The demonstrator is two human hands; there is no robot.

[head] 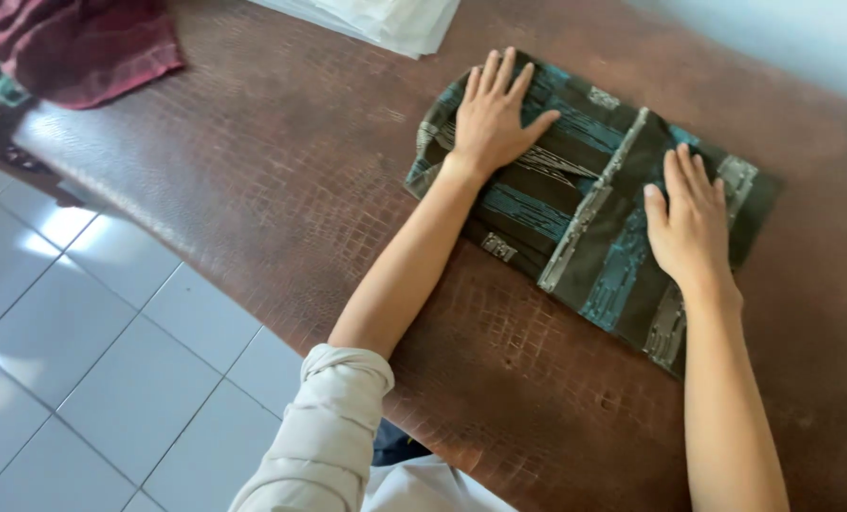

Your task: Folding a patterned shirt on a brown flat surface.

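A folded cloth (575, 204), dark olive with teal stripes and pale grey bands, lies on the right part of a brown bench (281, 180) whose top has a scaly, crocodile-skin pattern. Both hands rest flat on it, palms down. The left hand (493, 118) presses the far left part of the cloth, its grip spread wide, fingers fanned and thumb pointing right; it pinches nothing. The right hand (689, 223) lies on the right part of the cloth, fingers straight and close together, thumb out to the left, likewise holding nothing between the fingers. A pale grey band runs across the cloth between the two hands. The left arm comes from a rolled-up cream sleeve (333, 427) at the near edge. At the far left corner of the bench sits a crumpled dark red cloth (87, 43), well apart from the hands. At the far edge, in the middle, lies a stack of white sheets (386, 19), near the left hand but not touching it. To the left of the bench shows a floor of pale tiles (82, 360).
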